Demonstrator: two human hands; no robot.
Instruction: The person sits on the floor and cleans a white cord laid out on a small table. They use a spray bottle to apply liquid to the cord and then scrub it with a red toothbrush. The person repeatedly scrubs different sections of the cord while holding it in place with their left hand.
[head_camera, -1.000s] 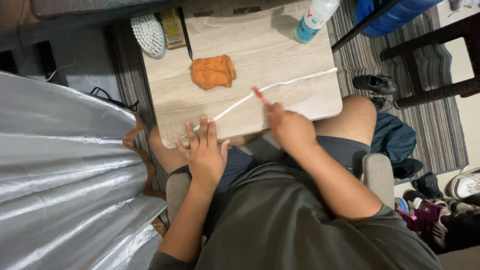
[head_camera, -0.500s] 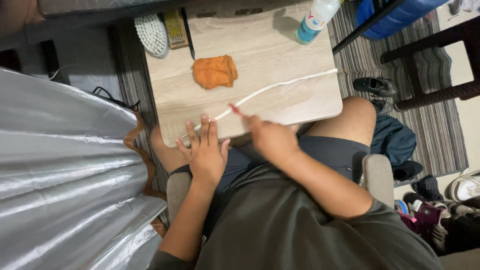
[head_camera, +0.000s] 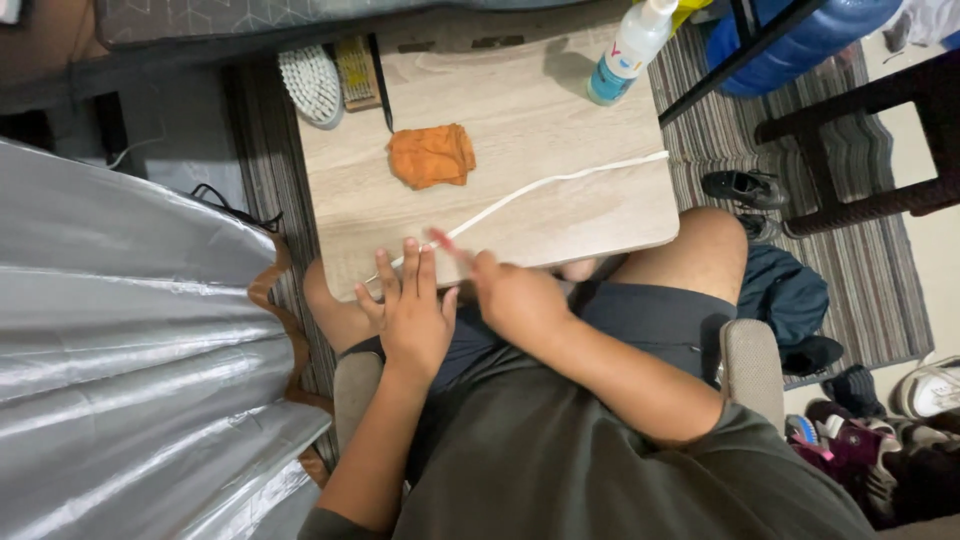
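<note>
A long white cord (head_camera: 560, 182) lies diagonally across a small light wooden table (head_camera: 560, 110). My left hand (head_camera: 412, 310) rests flat with spread fingers on the table's near edge, its fingertips on the cord's near end. My right hand (head_camera: 515, 298) is closed around a thin pink-tipped tool (head_camera: 443, 241), held against the cord right beside the left fingers. An orange folded cloth (head_camera: 431, 155) sits in the middle of the table, apart from both hands.
A spray bottle (head_camera: 628, 52) stands at the table's far right corner. A white brush (head_camera: 311, 83) and a wooden brush (head_camera: 356, 70) lie at the far left. Silver sheeting (head_camera: 120, 350) fills the left. Dark chair legs (head_camera: 850, 130), shoes and clothes crowd the right floor.
My right hand has slid left along the cord with the pink-tipped tool, ending beside my left hand. The left hand has stayed put.
</note>
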